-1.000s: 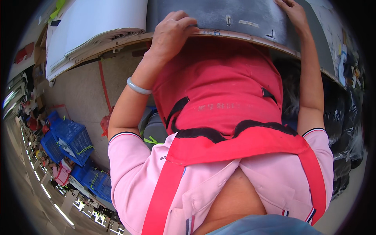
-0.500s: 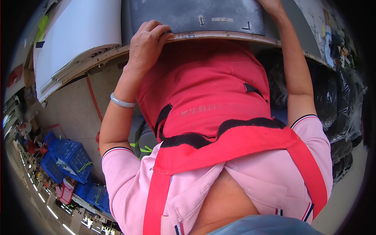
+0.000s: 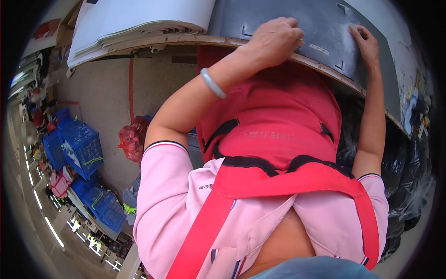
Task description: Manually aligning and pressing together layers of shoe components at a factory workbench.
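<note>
Smudged board [image 3: 320, 23] on table [image 3: 320, 69], left fingers [image 3: 293, 32] curled, right fingers [image 3: 356, 33] bent, grip unclear, blue crates [image 3: 84, 148]

1. Bright, soft light falls on the left hand [image 3: 276, 42], the right hand [image 3: 367, 45] and the smooth dark-grey flat sheet [image 3: 320, 25] beneath them.
2. Long white strip lights [image 3: 55, 233] glow far below and left of the left hand.
3. The red cloth apron [image 3: 283, 109] darkens just below the left hand.
4. Glossy black plastic bags [image 3: 399, 162] below the right hand catch glints.
5. Farthest from both hands, lines bend, details smear, corners blacken.
</note>
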Motion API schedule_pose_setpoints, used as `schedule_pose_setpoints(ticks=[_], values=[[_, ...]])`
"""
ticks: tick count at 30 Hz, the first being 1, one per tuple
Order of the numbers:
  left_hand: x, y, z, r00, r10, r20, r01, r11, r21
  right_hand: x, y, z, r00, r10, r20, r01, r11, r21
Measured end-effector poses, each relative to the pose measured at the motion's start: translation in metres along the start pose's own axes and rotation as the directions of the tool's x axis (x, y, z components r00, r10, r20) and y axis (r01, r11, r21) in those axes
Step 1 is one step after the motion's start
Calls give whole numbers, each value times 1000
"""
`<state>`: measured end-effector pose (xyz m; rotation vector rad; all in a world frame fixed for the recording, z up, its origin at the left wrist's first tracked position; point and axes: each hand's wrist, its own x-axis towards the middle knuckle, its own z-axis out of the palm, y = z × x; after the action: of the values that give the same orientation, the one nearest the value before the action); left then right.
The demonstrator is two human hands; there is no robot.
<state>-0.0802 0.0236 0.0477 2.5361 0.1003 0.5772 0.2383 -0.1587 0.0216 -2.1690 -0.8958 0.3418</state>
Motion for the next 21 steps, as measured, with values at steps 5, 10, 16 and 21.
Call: schedule_pose_setpoints(ticks=[5,10,16,21], values=[[43,2,48,995,30,-100,-22,997,75,-2,-12,0,999,45,28,-45,999,-1],[47,-4,65,976,127,-177,-99,982,158,-18,-5,-5,990,113,-86,-113,994,7],[46,9,36,991,-50,127,24,980,198,-94,-70,2,993,26,115,-47,982,183],[54,14,45,995,-94,15,89,975,202,-132,-68,-2,985,-154,82,159,986,-48]])
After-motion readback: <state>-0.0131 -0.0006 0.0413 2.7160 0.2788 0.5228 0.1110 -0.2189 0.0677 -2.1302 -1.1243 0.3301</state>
